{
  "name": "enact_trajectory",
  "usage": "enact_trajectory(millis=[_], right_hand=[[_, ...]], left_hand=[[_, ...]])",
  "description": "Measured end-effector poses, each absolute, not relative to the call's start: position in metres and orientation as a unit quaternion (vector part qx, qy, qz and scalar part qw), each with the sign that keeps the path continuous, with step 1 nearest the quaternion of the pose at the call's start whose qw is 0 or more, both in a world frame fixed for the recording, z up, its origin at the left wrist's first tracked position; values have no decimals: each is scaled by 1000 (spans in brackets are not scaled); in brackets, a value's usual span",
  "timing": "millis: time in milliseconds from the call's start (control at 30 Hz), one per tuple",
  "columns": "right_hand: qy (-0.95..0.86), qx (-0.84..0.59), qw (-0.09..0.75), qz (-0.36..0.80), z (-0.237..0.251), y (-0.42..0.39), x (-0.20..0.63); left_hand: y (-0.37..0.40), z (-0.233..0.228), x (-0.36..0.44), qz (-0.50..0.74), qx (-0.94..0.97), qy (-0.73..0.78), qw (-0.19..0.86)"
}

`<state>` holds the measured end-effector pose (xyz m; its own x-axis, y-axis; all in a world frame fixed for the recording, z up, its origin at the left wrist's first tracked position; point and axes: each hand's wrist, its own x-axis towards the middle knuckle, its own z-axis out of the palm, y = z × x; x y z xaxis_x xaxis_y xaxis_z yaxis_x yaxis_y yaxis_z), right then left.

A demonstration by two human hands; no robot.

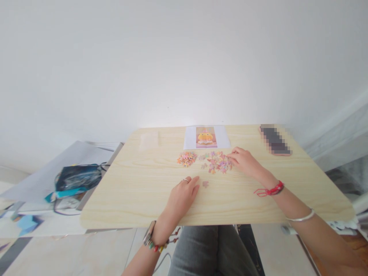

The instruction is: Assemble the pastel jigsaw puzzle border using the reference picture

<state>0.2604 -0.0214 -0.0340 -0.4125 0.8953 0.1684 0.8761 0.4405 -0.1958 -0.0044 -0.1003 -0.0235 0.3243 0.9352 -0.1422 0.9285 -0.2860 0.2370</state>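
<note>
Pale wood counter (138, 191): the right hand (244, 161) is sifting the puzzle pieces (217, 161), fingers loosely spread, gripping nothing; the left hand (182, 195) is lying flat and empty beside a lone piece (205, 184), bracing.

The table (138, 184) is pale wood grain with a smooth matt finish. At its far edge lies a sheet of white paper (206, 137) with a printed picture. The puzzle pieces (217, 161) look like matt card. A smooth metal bangle (301, 217) shines on the right forearm.
</note>
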Motion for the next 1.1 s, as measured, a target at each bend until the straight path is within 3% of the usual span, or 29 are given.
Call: enact_trajectory(millis=[233, 500, 900, 1100], right_hand=[[-844, -520, 123, 43, -22, -13, 238], [-857, -505, 57, 83, -19, 19, 204], [-850, -499, 82, 146, -20, 25, 208], [-848, -520, 66, 83, -14, 21, 214]], left_hand=[[-96, -25, -3, 17, 801, 583, 137], [-97, -25, -6, 21, 797, 589, 133], [-97, -23, -5, 22, 796, 586, 147], [-96, -25, -1, 24, 803, 577, 147]])
